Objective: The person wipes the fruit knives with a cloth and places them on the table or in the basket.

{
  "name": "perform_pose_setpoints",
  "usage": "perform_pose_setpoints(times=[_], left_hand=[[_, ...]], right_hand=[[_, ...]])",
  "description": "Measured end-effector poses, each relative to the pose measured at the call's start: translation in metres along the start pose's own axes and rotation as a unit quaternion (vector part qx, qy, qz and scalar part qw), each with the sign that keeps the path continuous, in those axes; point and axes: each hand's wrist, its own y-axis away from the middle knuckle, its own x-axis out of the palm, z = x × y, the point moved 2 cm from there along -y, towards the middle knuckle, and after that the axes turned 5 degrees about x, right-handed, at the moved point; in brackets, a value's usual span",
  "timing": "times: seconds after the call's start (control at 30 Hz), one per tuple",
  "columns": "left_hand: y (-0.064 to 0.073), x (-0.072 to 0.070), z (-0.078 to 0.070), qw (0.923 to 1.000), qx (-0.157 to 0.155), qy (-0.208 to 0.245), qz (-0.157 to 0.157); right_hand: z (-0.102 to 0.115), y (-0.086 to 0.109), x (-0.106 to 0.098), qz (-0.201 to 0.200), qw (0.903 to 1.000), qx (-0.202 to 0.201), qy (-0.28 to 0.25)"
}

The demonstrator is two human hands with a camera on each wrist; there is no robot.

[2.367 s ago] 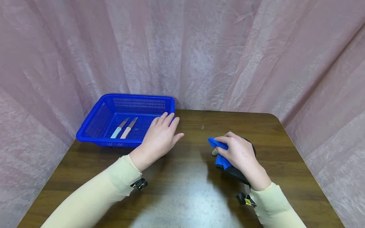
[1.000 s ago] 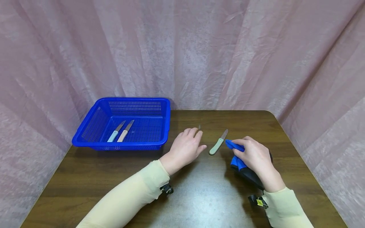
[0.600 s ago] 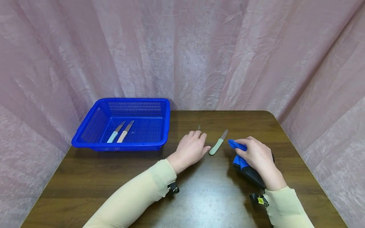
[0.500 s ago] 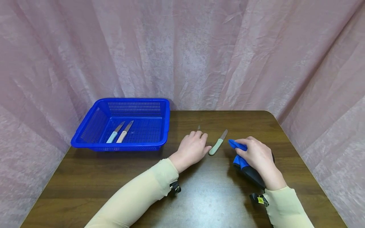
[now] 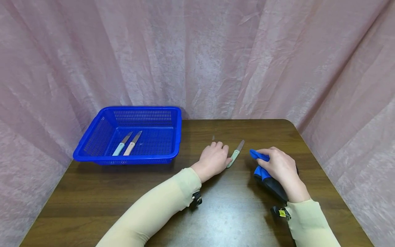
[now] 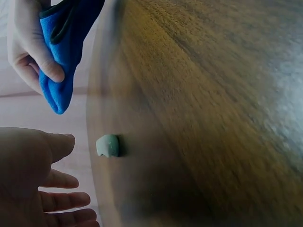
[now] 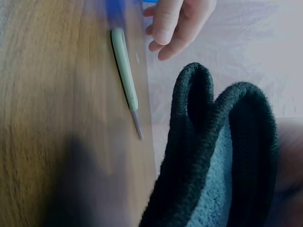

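A paring knife with a green handle (image 5: 234, 157) lies on the table, its blade pointing away. My left hand (image 5: 215, 159) hovers beside it, thumb near the handle in the head view; the left wrist view shows a gap between the fingers and the handle end (image 6: 108, 145). Those fingers are loosely spread and hold nothing. To the right of the knife, my right hand (image 5: 280, 165) pinches a folded blue cloth (image 5: 261, 171) with black edging between thumb and fingers. In the right wrist view the cloth's dark folds (image 7: 194, 156) fill the foreground.
A blue plastic basket (image 5: 148, 158) stands at the left of the wooden table (image 5: 102, 192). Inside lie a knife with a light blue handle (image 5: 118, 149) and one with a beige handle (image 5: 129, 149). Pink curtains (image 5: 200, 61) hang behind the table.
My left hand has moved right, from the basket's edge to beside the green-handled knife. The right hand has shifted right with the cloth, uncovering that knife.
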Motion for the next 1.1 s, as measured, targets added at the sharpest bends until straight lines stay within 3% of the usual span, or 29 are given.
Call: perform_pose_setpoints(times=[0.53, 1.1], left_hand=[[-0.022, 0.014, -0.015, 0.9995, -0.01, -0.001, 0.03], [-0.036, 0.024, -0.027, 0.9964, -0.033, -0.039, 0.068]], right_hand=[[-0.01, -0.005, -0.002, 0.012, 0.9997, 0.018, 0.007], [-0.014, -0.006, -0.001, 0.014, 0.9996, 0.026, 0.002]])
